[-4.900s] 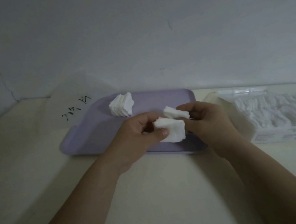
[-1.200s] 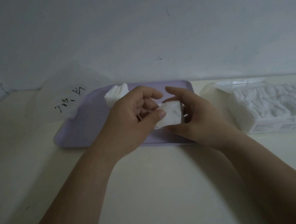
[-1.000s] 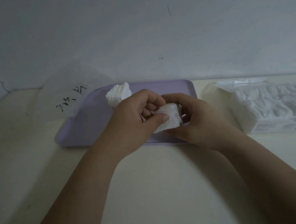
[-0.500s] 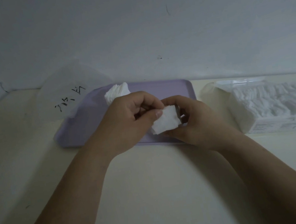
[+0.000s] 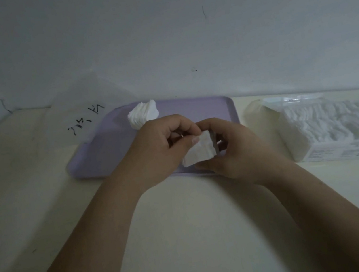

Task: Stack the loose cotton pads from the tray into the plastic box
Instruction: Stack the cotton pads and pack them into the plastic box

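Observation:
A small stack of white cotton pads (image 5: 198, 150) is held between both hands over the front right part of the lilac tray (image 5: 106, 152). My left hand (image 5: 159, 148) pinches the stack's left side with thumb on top. My right hand (image 5: 236, 145) curls round its right side. A second pile of cotton pads (image 5: 143, 115) lies at the back of the tray. The clear plastic box (image 5: 337, 127), filled with rows of pads, stands to the right of the tray.
A sheet of translucent paper with black handwriting (image 5: 86, 120) leans at the tray's back left. The wall runs close behind the tray and box. The cream table top (image 5: 188, 228) extends toward me under my forearms.
Both hands have gathered loose pads into one stack and closed more tightly round it; the stack is now tilted and squared between the fingers, slightly lower than before.

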A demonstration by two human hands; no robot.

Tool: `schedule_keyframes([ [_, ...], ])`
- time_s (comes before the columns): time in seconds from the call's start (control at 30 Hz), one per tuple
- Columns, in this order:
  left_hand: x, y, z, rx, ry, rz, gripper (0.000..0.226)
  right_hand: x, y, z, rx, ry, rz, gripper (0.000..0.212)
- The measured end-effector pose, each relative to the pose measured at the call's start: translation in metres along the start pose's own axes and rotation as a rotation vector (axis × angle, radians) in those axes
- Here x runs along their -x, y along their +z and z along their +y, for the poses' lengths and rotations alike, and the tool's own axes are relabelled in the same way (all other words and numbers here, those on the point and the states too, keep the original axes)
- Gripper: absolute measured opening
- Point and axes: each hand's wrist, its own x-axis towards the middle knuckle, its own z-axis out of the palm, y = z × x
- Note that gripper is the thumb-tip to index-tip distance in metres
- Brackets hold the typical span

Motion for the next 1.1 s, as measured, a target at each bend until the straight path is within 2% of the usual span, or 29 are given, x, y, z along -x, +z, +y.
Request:
schedule_keyframes([
  [0.17,0.0,0.0,-0.002,-0.051,0.034,-0.002,0.015,-0.001,0.0,-0.001,0.006,0.015,-0.009,0.048],
  [0.33,-0.001,0.003,-0.001,-0.161,0.145,0.023,0.015,0.001,-0.001,-0.007,-0.02,0.055,-0.014,0.051],
  [0.47,-0.001,0.007,-0.003,-0.18,0.145,0.077,0.016,0.001,-0.002,-0.008,-0.089,0.074,0.022,0.03],
  [0.53,0.0,0.006,-0.001,-0.171,0.084,0.138,0.026,0.001,-0.001,-0.003,-0.059,0.076,0.066,0.028],
  [0.6,0.0,0.003,-0.006,-0.128,-0.057,0.146,0.051,0.0,-0.002,0.0,-0.09,0.109,0.067,0.033],
  [0.67,-0.001,0.001,-0.013,-0.117,-0.206,0.069,0.068,0.0,-0.003,0.003,-0.181,0.138,0.061,0.041],
  [0.77,0.0,0.007,-0.017,-0.097,-0.199,-0.083,0.048,0.001,-0.003,0.006,-0.228,0.14,0.065,0.057],
  [0.83,0.001,0.011,-0.016,-0.033,-0.187,-0.07,0.039,0.001,0.0,0.006,-0.209,0.134,0.06,0.069],
  [0.93,0.001,0.01,-0.016,-0.071,-0.228,-0.004,0.046,0.002,0.002,0.004,-0.167,0.165,0.034,0.082],
  [1.1,0.001,0.009,-0.013,-0.069,-0.27,-0.064,0.06,0.001,0.001,0.002,-0.192,0.24,-0.004,0.1],
])
